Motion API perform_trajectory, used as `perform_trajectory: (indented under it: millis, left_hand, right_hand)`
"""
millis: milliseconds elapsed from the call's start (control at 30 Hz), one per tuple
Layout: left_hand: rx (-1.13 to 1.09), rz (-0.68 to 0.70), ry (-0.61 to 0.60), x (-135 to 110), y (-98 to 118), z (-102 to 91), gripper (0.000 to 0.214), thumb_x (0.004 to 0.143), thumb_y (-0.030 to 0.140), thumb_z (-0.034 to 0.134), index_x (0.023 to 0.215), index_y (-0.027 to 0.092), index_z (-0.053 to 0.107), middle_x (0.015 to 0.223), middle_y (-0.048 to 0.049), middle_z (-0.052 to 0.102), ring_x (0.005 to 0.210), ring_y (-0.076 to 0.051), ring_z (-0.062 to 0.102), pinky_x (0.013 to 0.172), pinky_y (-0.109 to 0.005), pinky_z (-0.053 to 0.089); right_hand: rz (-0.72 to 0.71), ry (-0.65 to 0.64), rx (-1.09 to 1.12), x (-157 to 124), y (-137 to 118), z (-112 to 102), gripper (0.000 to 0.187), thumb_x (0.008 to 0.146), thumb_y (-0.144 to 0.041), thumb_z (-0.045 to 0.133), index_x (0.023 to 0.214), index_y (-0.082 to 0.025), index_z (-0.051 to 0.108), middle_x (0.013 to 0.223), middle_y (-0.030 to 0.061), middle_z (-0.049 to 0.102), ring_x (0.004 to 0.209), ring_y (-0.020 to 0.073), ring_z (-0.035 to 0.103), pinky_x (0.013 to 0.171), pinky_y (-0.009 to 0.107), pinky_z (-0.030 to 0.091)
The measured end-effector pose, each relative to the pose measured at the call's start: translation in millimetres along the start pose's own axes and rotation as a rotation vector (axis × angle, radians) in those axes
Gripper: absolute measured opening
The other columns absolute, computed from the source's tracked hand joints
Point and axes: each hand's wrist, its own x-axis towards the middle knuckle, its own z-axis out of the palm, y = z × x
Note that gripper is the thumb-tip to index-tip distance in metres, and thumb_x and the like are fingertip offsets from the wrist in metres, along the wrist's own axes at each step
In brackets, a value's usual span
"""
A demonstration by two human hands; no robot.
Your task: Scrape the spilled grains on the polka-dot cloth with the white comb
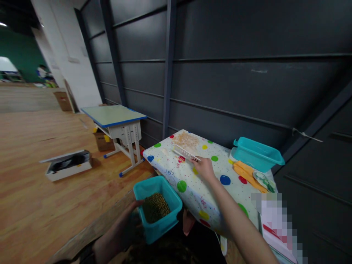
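My left hand (pixel 133 222) grips the near left side of a turquoise plastic tub (pixel 172 205), which hangs beside the table's front edge. Small greenish-yellow beans or grains (pixel 158 205) cover its bottom. Over the table, my right hand (pixel 205 168) is closed around one end of a long, thin white object with a row of dark gaps along its side (pixel 185 152); its exact kind is unclear. Just beyond its far end, a patch of light-brown bits (pixel 185 139) lies spread on the spotted tablecloth (pixel 203 194).
At the table's right end stand another turquoise tub (pixel 258 156), an orange cloth (pixel 244 172) and a green-and-white item (pixel 264 180). A dark panelled wall (pixel 233 88) rises behind. To the left are a desk (pixel 112 115) and an open white box (pixel 68 167) on the floor.
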Motion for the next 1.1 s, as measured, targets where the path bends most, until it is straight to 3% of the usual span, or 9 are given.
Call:
perform_trajectory:
  millis: [133, 333, 600, 833, 1000, 1100]
  left_hand:
    - [0.02, 0.084, -0.109, -12, 6, 9.1, 0.045, 0.102, 0.044, 0.06, 0.132, 0.011, 0.065, 0.085, -0.0107, 0.082, 0.066, -0.027, 0.075, 0.065, -0.037, 0.058]
    - [0.095, 0.135, 0.002, -4, 11, 8.9, 0.041, 0.101, 0.047, 0.06, 0.12, 0.011, 0.065, 0.088, -0.0144, 0.082, 0.07, -0.03, 0.078, 0.069, -0.043, 0.062]
    - [0.075, 0.196, -0.074, 3, 3, 12.8, 0.044, 0.102, 0.047, 0.057, 0.125, 0.011, 0.067, 0.101, -0.0155, 0.083, 0.075, -0.026, 0.079, 0.071, -0.039, 0.063]
    - [0.107, 0.131, -0.099, 7, -6, 13.5, 0.066, 0.098, 0.058, 0.062, 0.141, 0.008, 0.06, 0.103, -0.0172, 0.083, 0.078, -0.03, 0.08, 0.075, -0.043, 0.064]
    - [0.11, 0.071, -0.149, 7, -13, 15.7, 0.066, 0.101, 0.056, 0.058, 0.15, 0.012, 0.055, 0.105, -0.0145, 0.084, 0.073, -0.03, 0.08, 0.075, -0.044, 0.064]
    - [0.079, 0.019, -0.208, 13, -16, 15.1, 0.071, 0.101, 0.058, 0.055, 0.152, 0.008, 0.052, 0.099, -0.0168, 0.084, 0.078, -0.033, 0.082, 0.081, -0.046, 0.064]
  right_hand:
    - [-0.011, -0.086, -0.026, -9, -3, 4, 0.025, 0.099, -0.032, 0.064, 0.107, -0.028, 0.087, 0.096, 0.0065, 0.086, 0.085, 0.0241, 0.079, 0.072, 0.027, 0.048]
    - [-0.031, -0.066, -0.144, -9, -4, -2, 0.03, 0.1, -0.026, 0.061, 0.117, -0.03, 0.086, 0.109, 0.0066, 0.085, 0.096, 0.025, 0.079, 0.08, 0.028, 0.05]
    - [-0.056, -0.095, -0.164, -13, -11, -2, 0.031, 0.101, -0.027, 0.061, 0.123, -0.033, 0.084, 0.117, 0.0051, 0.084, 0.102, 0.0254, 0.08, 0.083, 0.029, 0.052]
    - [-0.139, -0.112, -0.095, -16, -16, 3, 0.034, 0.099, -0.022, 0.061, 0.121, -0.033, 0.085, 0.119, 0.0028, 0.083, 0.105, 0.0241, 0.08, 0.088, 0.029, 0.055]
    - [-0.097, -0.095, -0.095, -21, -14, -1, 0.038, 0.095, -0.016, 0.062, 0.12, -0.033, 0.085, 0.118, 0.0019, 0.083, 0.106, 0.0234, 0.08, 0.089, 0.028, 0.055]
    - [-0.091, -0.101, -0.067, -22, -14, -4, 0.035, 0.096, -0.018, 0.062, 0.116, -0.032, 0.086, 0.116, 0.002, 0.084, 0.103, 0.0226, 0.081, 0.088, 0.026, 0.054]
